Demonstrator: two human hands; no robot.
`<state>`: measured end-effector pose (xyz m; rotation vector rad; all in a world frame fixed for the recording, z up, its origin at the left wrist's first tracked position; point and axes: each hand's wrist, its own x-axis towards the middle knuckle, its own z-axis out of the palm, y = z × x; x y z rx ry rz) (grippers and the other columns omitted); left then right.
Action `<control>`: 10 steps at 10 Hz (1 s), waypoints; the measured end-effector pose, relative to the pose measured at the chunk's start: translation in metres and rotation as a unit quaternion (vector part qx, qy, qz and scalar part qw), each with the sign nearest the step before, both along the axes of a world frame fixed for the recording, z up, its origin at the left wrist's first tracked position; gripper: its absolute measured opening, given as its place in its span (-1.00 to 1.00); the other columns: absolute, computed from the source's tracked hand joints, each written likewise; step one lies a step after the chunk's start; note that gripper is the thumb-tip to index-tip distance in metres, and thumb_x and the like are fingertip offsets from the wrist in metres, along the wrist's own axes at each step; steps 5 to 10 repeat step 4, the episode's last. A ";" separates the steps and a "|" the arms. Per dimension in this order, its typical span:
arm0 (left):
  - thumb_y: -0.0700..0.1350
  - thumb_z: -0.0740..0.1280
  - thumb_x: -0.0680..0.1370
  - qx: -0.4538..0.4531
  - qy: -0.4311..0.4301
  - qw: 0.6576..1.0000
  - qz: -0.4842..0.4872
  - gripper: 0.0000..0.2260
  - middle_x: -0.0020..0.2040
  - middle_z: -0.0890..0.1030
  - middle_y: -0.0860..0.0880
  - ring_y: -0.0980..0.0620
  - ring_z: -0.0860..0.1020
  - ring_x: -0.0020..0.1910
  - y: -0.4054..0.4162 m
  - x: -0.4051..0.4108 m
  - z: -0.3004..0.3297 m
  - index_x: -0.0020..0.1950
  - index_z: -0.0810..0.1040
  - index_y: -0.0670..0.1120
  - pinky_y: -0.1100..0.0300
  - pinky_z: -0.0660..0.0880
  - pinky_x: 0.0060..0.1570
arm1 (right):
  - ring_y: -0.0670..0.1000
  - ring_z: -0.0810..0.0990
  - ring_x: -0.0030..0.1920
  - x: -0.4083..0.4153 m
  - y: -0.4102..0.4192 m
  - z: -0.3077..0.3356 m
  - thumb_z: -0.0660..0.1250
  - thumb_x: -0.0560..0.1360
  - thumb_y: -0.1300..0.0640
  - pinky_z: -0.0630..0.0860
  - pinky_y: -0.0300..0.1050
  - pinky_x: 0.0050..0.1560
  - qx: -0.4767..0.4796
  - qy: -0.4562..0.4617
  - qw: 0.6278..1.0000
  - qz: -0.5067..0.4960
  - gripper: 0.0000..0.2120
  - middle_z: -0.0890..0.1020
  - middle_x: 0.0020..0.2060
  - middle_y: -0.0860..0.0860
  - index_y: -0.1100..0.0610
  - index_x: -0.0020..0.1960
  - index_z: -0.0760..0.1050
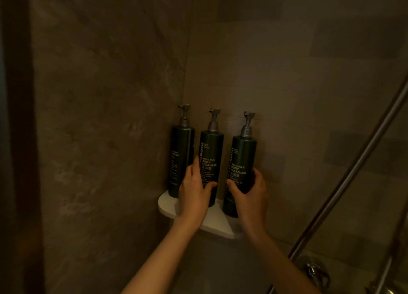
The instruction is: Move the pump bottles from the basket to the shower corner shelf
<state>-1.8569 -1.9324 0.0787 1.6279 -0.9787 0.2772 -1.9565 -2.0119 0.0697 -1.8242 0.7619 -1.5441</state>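
Note:
Three dark green pump bottles with grey pumps stand upright on the white corner shelf [217, 224] where two brown tiled walls meet. The left bottle [181, 157] stands alone against the left wall. My left hand [193, 191] is wrapped around the lower part of the middle bottle [211, 154], which reads "body cleanser". My right hand [250, 194] grips the lower part of the right bottle [242, 161], also labelled "body cleanser"; this bottle stands near the shelf's front right edge. No basket is in view.
A metal shower hose or rail [353, 174] runs diagonally across the right side, down to a chrome fitting [315, 274] at the lower right. A dark vertical frame [19, 139] borders the left edge.

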 end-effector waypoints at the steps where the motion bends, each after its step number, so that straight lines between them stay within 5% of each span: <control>1: -0.13 0.43 0.46 0.003 0.005 1.000 -0.004 -0.28 0.38 0.39 -0.09 -0.03 0.38 0.36 0.001 0.000 -0.001 0.52 0.13 -0.04 -0.02 0.38 0.32 | -0.15 0.47 0.08 0.000 -0.001 -0.001 0.47 0.38 0.01 0.37 -0.31 -0.05 -0.003 0.001 1.000 0.001 -0.35 0.51 0.22 -0.06 0.01 0.39 0.29; 4: 0.05 0.20 0.58 0.009 -0.023 1.000 0.000 -0.45 0.44 0.31 -0.05 0.01 0.31 0.39 0.017 0.000 -0.016 0.53 0.10 -0.03 0.09 0.32 0.33 | -0.17 0.35 0.21 -0.021 0.014 -0.007 0.34 0.45 -0.14 0.35 -0.17 0.15 -0.006 0.050 0.999 -0.005 -0.31 0.35 0.36 -0.05 -0.02 0.48 0.14; 10: 0.05 0.20 0.58 0.009 -0.023 1.000 0.000 -0.45 0.44 0.31 -0.05 0.01 0.31 0.39 0.017 0.000 -0.016 0.53 0.10 -0.03 0.09 0.32 0.33 | -0.17 0.35 0.21 -0.021 0.014 -0.007 0.34 0.45 -0.14 0.35 -0.17 0.15 -0.006 0.050 0.999 -0.005 -0.31 0.35 0.36 -0.05 -0.02 0.48 0.14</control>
